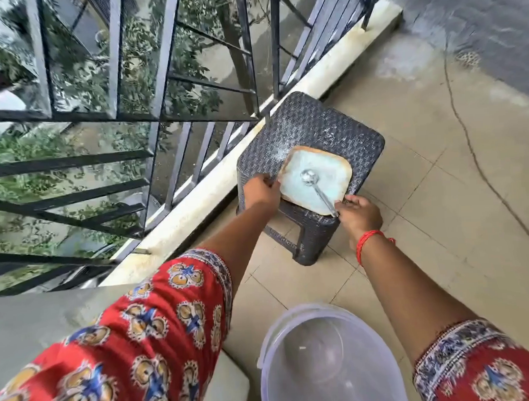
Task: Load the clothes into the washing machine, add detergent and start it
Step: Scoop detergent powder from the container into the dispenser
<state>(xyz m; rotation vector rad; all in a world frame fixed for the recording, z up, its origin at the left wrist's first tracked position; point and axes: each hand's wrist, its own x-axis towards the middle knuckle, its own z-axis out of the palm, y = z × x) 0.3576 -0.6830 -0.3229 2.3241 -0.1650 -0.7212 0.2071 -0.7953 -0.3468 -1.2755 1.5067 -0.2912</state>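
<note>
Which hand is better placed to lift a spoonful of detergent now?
Right. The right hand already pinches the end of the spoon handle, its bowl resting on the powder in the tub. The left hand is at the tub's edge, likely steadying it.

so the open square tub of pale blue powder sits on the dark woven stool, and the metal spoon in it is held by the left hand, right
Not quite. In the head view the right hand grips the metal spoon by its handle; the left hand only holds the edge of the square tub of pale blue powder. The tub does sit on the dark woven stool.
</note>
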